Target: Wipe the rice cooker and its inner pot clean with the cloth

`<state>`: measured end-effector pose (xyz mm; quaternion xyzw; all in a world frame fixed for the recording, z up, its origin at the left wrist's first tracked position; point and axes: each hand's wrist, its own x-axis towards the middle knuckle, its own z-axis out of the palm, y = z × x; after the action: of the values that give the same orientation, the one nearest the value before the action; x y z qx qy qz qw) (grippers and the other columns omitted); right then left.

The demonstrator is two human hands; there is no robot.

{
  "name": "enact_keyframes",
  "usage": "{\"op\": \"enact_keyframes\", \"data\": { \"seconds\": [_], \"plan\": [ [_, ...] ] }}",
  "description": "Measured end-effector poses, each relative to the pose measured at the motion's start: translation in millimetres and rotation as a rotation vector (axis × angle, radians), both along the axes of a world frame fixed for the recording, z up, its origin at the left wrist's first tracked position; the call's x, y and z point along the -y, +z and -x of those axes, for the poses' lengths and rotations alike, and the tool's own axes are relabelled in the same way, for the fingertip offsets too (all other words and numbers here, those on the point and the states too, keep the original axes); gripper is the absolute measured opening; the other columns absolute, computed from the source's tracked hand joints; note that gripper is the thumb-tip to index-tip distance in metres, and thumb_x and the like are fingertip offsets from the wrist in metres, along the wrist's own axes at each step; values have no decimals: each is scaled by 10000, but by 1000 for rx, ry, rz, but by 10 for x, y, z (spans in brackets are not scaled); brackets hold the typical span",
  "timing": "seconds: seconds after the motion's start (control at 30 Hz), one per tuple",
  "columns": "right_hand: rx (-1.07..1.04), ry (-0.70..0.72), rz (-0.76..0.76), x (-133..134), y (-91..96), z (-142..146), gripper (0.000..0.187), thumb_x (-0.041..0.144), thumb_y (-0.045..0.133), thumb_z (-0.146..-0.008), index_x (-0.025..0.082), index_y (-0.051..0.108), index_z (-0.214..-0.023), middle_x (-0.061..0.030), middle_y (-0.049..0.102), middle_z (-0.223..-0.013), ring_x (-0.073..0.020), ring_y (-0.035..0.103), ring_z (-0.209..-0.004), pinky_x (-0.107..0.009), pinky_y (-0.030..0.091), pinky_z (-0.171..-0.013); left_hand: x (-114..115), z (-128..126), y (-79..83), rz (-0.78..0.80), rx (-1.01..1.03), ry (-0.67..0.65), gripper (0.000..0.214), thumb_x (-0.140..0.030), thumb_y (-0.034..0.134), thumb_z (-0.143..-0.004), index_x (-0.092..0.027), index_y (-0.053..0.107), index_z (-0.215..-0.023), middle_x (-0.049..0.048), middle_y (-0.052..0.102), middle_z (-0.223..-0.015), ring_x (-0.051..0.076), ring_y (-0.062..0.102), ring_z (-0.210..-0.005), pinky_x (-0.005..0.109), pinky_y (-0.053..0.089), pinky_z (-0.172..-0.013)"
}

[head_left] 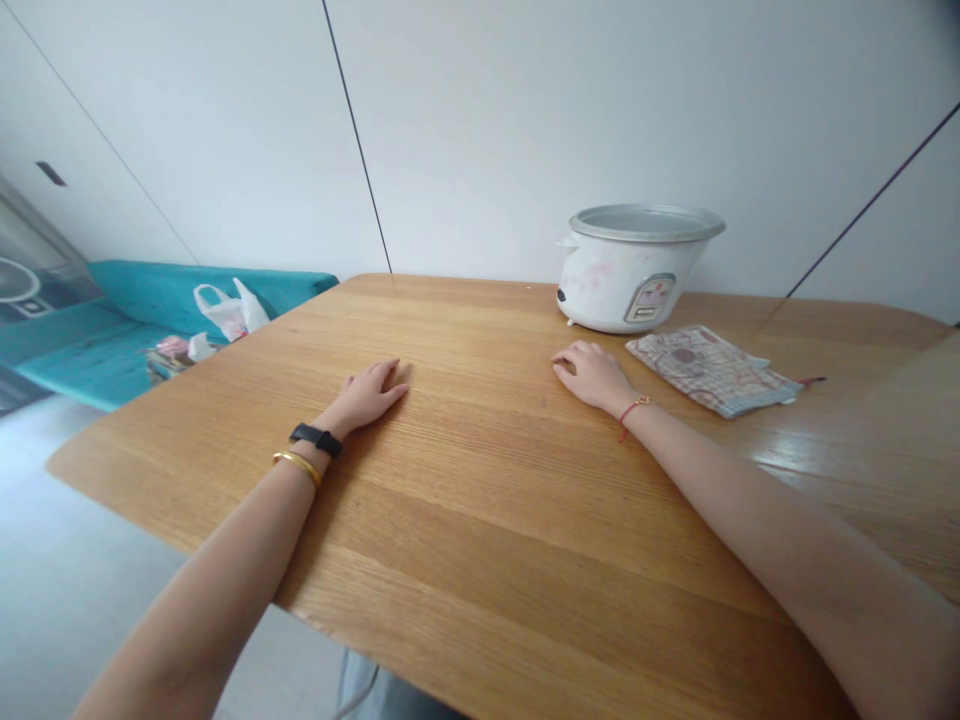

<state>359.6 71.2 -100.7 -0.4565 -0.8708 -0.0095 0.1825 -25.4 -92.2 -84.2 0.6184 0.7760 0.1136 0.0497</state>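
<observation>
Our cooker [616,278] stands upright on the worktop [465,480], beyond both our hands and nearer the right one. Our right hand [594,376] rests on the wood just in front of the cooker, close to its base but apart from it, fingers loosely bent and pinching nothing. Our left hand [367,394] lies palm down, well to the left of the cooker and nearer to us, its thumb parted from relaxed, slightly spread fingers. The cloth [705,370], patterned and folded flat, lies in front of the cooker and to its right, near our right hand; whether it touches the base we cannot tell. The cooker is open at the top: within its grey rim we see the inner wall, but the bottom is hidden from us, so we cannot tell what it holds. Its white side has a pink print and a panel [651,298] facing us. Far to the left of the cooker, past the worktop's edge, a white bag [234,314] sits on the teal sofa [82,350], handles up; some red shows low on it, but we cannot make out its contents.
</observation>
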Motion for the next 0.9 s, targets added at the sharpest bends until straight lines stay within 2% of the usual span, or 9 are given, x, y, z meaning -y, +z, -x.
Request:
{"op": "enact_keyframes", "data": {
  "seconds": [0.13,0.2,0.33,0.4,0.5,0.57,0.67,0.77,0.9],
  "plan": [
    [-16,-12,-22,-2,-11,-2,359,334,520,-983,209,695,-1270,-130,696,-1259,-312,599,-1160,-449,481,-984,-2,1,-7,8,-10,-15,601,-543,441,-984,-227,526,-1488,120,487,-1608,317,423,-1498,576,285,-1234],
    [-31,-19,-28,-4,-18,-1,403,337,537,-975,205,655,-1338,-136,692,-1272,-314,599,-1162,-451,484,-979,-1,0,-8,6,-6,-8,621,-546,441,-982,-219,504,-1506,127,479,-1613,319,417,-1502,589,279,-1234],
    [-12,-9,-11,-5,-12,0,315,329,512,-990,226,733,-1189,-118,703,-1234,-303,602,-1161,-441,479,-989,3,-3,-6,-10,20,8,732,-541,458,-973,-179,354,-1600,157,462,-1620,323,417,-1504,608,278,-1230],
    [0,-6,-7,-5,-8,-1,310,332,499,-997,227,752,-1141,-116,706,-1215,-303,607,-1155,-445,481,-989,5,-4,-4,-6,13,0,682,-541,452,-974,-196,427,-1561,146,468,-1618,324,418,-1502,609,279,-1229],
    [-9,-12,-21,-6,-9,-1,355,336,521,-987,200,710,-1256,-134,698,-1242,-316,605,-1160,-459,488,-986,6,-4,-5,2,-7,-24,593,-546,437,-977,-219,559,-1457,124,485,-1608,322,431,-1490,606,287,-1227],
    [-16,-16,-26,-5,-10,-1,392,333,537,-980,187,677,-1316,-141,692,-1266,-319,602,-1168,-463,490,-988,5,-1,-9,-3,-7,-19,619,-549,440,-975,-208,532,-1483,129,487,-1606,322,434,-1488,603,290,-1227],
    [-8,-9,-12,-2,-5,1,333,335,524,-990,215,724,-1228,-129,699,-1253,-311,603,-1167,-456,488,-992,2,3,-12,-10,2,1,701,-554,448,-970,-181,425,-1563,148,470,-1615,325,415,-1503,599,284,-1232],
    [-3,-4,-6,0,-1,1,299,333,513,-996,232,754,-1141,-120,708,-1228,-305,605,-1163,-451,487,-993,-3,8,-9,-3,-11,-19,636,-544,448,-972,-212,501,-1512,126,489,-1605,315,432,-1493,557,307,-1229],
    [-27,-18,-25,5,-4,4,399,328,545,-976,192,664,-1332,-139,698,-1260,-318,610,-1161,-467,496,-986,-6,12,-11,-1,-19,-13,623,-549,445,-973,-231,508,-1505,122,495,-1601,316,439,-1491,551,313,-1225]
  ]
}}
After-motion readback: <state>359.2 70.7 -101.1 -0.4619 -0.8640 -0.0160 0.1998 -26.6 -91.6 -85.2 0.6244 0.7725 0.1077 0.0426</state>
